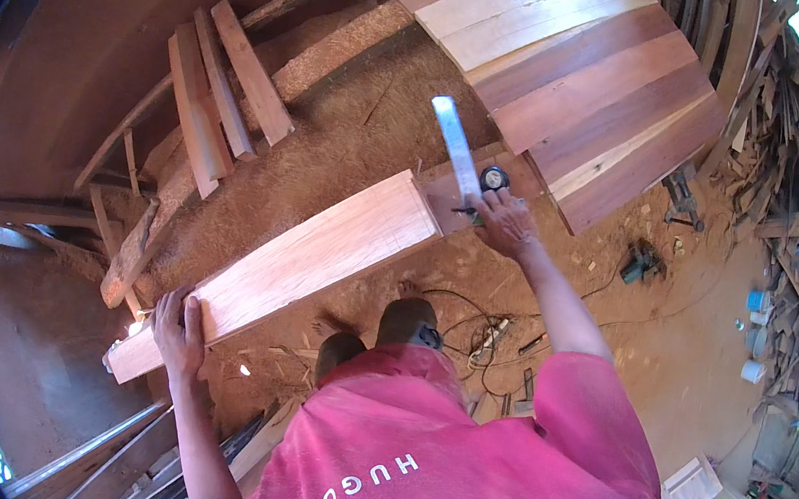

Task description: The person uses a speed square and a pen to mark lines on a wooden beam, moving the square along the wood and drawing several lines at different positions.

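Note:
A pale, thick wooden plank [317, 264] runs diagonally in front of me. My left hand [179, 332] is closed around its lower left end, fingers over the top face and thumb along the near edge. Just past the plank's far right end, my right hand [506, 223] is closed on the lower end of a tool with a flat silver blade [453, 146], which points up and away. Against those fingers sits a black round piece [495, 178]; whether it belongs to the same tool I cannot tell. A darker board [448, 190] lies under the tool.
Several planks lie side by side as a panel [582, 92] at the upper right. Loose boards [229, 86] rest at the upper left. On the dusty floor are a green power tool [640, 264] and cables [494, 338]. Stacked scrap wood [786, 149] lines the right.

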`<state>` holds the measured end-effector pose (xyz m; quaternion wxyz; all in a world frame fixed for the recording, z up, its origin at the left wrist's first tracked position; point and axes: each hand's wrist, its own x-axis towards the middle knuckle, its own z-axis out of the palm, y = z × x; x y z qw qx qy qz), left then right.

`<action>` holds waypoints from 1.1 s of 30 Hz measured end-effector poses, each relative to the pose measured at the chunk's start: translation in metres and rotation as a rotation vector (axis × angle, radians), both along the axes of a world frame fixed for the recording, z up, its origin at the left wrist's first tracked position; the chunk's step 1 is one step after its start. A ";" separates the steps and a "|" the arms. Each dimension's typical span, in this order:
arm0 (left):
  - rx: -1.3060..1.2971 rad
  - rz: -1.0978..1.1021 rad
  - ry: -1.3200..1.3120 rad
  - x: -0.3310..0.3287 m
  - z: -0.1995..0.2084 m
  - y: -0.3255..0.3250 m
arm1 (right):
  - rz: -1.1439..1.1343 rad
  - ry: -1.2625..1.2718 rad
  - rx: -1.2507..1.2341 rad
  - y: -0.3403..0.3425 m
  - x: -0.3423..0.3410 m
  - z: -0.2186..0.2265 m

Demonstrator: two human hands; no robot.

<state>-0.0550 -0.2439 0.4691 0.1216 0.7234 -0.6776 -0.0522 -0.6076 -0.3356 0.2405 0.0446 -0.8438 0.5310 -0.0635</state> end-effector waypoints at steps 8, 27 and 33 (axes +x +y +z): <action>0.048 0.027 0.025 0.009 0.000 0.003 | 0.144 0.017 0.033 0.012 0.012 -0.067; -0.358 0.256 0.636 0.075 0.012 0.024 | -0.624 -1.717 -0.019 -0.007 0.003 0.189; 0.030 0.211 0.044 0.100 0.003 0.014 | 0.104 -1.391 0.410 0.014 0.214 0.284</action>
